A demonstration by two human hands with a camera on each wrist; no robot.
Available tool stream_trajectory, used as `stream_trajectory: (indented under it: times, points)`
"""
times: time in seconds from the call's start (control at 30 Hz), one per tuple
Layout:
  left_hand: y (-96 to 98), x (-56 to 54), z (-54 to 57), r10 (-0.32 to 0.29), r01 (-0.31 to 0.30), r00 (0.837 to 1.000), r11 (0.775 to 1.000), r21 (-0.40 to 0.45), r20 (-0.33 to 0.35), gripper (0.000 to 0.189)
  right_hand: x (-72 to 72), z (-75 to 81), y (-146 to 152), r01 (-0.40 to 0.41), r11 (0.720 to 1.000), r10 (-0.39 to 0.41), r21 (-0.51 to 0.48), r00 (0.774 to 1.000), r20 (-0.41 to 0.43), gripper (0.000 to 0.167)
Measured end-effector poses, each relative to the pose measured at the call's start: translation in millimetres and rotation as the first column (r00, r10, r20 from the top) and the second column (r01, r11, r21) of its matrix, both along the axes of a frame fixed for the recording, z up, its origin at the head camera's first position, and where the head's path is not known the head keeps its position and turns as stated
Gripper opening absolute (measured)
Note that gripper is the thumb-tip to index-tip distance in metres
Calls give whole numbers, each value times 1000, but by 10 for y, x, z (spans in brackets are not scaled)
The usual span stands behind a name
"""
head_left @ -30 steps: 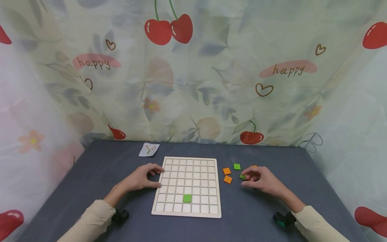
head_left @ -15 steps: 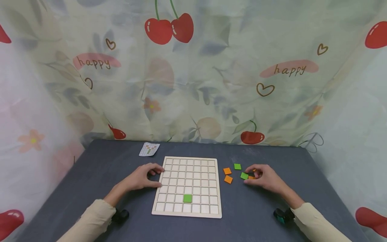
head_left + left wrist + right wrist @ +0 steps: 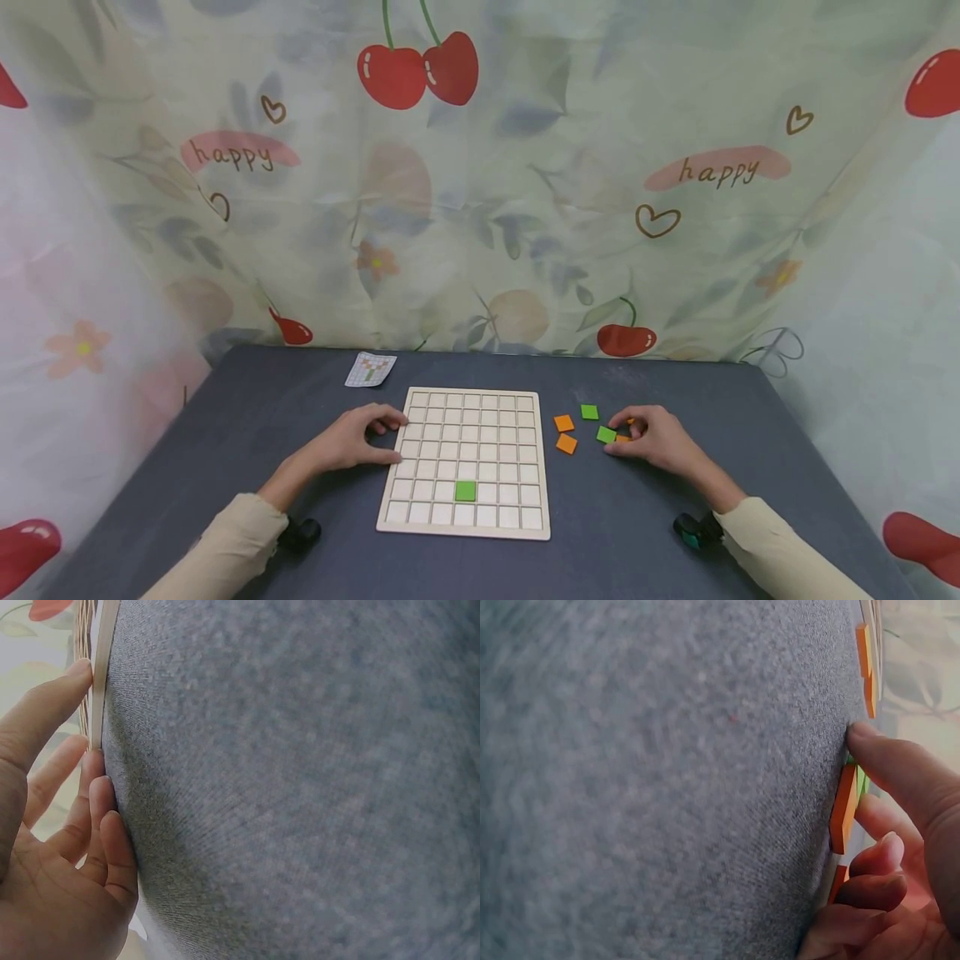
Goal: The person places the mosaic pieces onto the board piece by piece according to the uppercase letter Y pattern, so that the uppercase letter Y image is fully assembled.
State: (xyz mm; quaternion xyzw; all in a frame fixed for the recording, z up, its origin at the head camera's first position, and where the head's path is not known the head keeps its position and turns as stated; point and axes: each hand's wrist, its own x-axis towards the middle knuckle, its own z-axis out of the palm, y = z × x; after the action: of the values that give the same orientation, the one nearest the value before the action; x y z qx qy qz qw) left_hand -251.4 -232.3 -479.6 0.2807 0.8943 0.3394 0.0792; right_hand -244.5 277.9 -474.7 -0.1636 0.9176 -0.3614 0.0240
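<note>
A pale wooden grid board [image 3: 468,432] lies on the dark table, with one green tile [image 3: 465,491] in a cell of its second row from the near edge. At the board's left edge rest the thumb and fingertips of my left hand [image 3: 352,437]; the left wrist view also shows this hand [image 3: 71,877] against the board's edge [image 3: 103,682]. To the right of the board, my right hand [image 3: 652,437] has thumb and index finger at opposite edges of another green tile [image 3: 606,435], pinching it at table level. Under that hand lies an orange tile [image 3: 844,810], partly hidden.
Two orange tiles [image 3: 564,424] and a further green tile [image 3: 589,412] lie between the board and my right hand. A small printed pattern card [image 3: 371,369] sits beyond the board's far left corner. A patterned curtain [image 3: 480,208] stands behind the table.
My right hand's thumb and index have spread a little around the green tile, which now shows more fully. Orange tiles came into view beneath that hand. My left hand stayed put.
</note>
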Motion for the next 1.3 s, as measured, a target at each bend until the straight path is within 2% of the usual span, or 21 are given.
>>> stream_trajectory:
  times: [0.4, 0.6, 0.93, 1.13, 1.3]
  points:
    - [4, 7, 6, 4, -4, 1000, 1000, 2, 9, 52, 1, -21, -14, -14, 1000, 14, 3, 999, -30, 20]
    - [0, 6, -4, -2, 2, 1000, 1000, 9, -9, 51, -1, -23, -15, -35, 999, 35, -10, 999, -37, 19]
    - [16, 2, 8, 3, -3, 1000, 1000, 1, 7, 51, 18, -3, -7, -57, 998, 56, -28, 998, -43, 19]
    - [11, 12, 16, 4, -4, 1000, 1000, 1, 2, 50, 9, 44, 4, -47, 994, 47, -102, 999, -1, 21]
    - [19, 15, 17, 4, -4, 1000, 1000, 2, 7, 51, 22, 92, 10, -72, 982, 74, -173, 997, 4, 23]
